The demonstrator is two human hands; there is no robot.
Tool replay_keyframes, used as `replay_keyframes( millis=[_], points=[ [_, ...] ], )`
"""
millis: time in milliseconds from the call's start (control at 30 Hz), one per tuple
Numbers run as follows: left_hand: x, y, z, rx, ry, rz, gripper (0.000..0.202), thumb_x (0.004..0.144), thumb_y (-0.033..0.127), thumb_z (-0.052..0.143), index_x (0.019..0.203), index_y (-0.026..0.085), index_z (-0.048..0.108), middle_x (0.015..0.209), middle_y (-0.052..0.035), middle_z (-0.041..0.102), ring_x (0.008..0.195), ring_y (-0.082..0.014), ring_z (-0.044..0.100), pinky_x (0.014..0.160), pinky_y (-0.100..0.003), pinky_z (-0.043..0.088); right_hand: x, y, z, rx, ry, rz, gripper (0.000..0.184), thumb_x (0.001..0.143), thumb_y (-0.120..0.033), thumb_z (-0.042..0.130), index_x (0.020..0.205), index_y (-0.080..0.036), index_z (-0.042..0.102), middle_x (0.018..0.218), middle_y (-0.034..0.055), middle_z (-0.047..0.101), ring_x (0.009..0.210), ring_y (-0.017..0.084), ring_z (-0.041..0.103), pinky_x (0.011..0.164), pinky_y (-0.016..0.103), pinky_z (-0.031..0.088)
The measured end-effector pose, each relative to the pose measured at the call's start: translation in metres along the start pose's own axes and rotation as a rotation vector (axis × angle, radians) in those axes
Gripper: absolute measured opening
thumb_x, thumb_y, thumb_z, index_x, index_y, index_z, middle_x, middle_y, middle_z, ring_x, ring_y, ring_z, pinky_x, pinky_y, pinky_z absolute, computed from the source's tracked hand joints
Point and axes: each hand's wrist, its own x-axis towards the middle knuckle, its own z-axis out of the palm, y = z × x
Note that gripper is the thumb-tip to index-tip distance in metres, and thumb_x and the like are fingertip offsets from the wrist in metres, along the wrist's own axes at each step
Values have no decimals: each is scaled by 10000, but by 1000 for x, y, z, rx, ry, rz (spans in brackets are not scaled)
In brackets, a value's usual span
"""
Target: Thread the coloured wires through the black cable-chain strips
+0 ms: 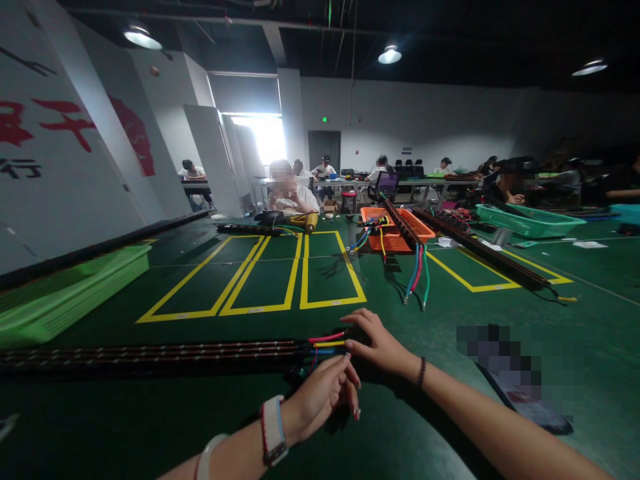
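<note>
A long, dark strip assembly with several parallel rows lies across the near left of the table. From its right end come a red wire, a yellow wire and a blue wire. My left hand, with a watch on the wrist, is curled just below these wires, its thumb tip against the blue one. Over the wire ends, my right hand comes from the right, fingers bent and thumb at the yellow wire's end. The exact contact under the fingertips is partly hidden.
A phone-like dark slab lies at right. A green basket stands left, an orange basket with wired strips further back, a teal basket far right. Yellow tape frames mark the green table. A person sits opposite.
</note>
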Motion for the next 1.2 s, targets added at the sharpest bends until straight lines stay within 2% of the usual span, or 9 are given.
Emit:
replay_keyframes(
  millis=[133,267,467,600,700,867,933,1067,1200],
  points=[
    [0,-1,1,-7,16,-8,271,860,405,453,794,146,496,573,-11,544,485,-124,528,585,-280,444,4,-1,6,22,-35,23,420,852,-429,577,1217,-230,519,1047,61,559,990,204,481,882,360,378],
    [2,-4,0,-1,15,5,263,856,396,452,798,144,500,524,2,514,464,-127,516,565,-276,438,7,-4,11,20,-60,74,396,796,-417,650,1131,-214,590,923,41,603,881,190,514,827,342,387],
    [3,-4,-1,-4,-20,12,279,861,377,441,794,120,528,534,-25,537,500,-135,537,598,-287,452,10,-3,15,29,-61,123,296,715,-338,734,956,-186,653,871,30,617,816,173,542,761,302,400],
    [3,-2,0,-20,-27,16,284,867,375,431,791,118,525,552,-44,565,523,-149,561,632,-308,462,10,-4,22,1,-9,138,191,704,-280,742,793,-158,624,779,19,579,753,157,517,660,256,389],
    [3,-1,0,-67,-16,-13,305,851,405,466,799,110,523,687,-107,635,664,-203,631,741,-362,469,9,-7,25,-28,52,129,162,713,-228,729,733,-154,587,738,5,549,713,143,494,617,240,364],
    [7,1,-2,-145,10,-97,522,859,502,422,909,6,575,961,-240,630,919,-251,622,951,-407,391,7,-11,26,-252,122,-15,113,727,-141,680,723,-162,569,738,0,527,733,147,448,682,279,326],
    [9,-1,-3,-166,17,-82,559,858,514,421,975,-13,566,974,-233,625,933,-247,615,964,-408,381,7,-11,25,-362,137,-101,110,748,-164,659,707,-164,557,719,4,514,725,152,425,709,303,313],
    [9,-5,0,-204,72,20,489,852,501,455,1059,62,516,977,-182,634,919,-237,616,938,-434,398,7,-12,21,-507,156,-306,172,829,-205,557,665,-162,529,670,18,492,704,160,393,755,347,312],
    [6,-6,5,-255,142,61,351,884,422,437,1008,100,502,965,-164,637,908,-220,617,917,-433,419,7,-12,17,-596,151,-464,201,872,-198,488,685,-163,553,661,24,499,691,162,391,800,382,326]
  ],
)
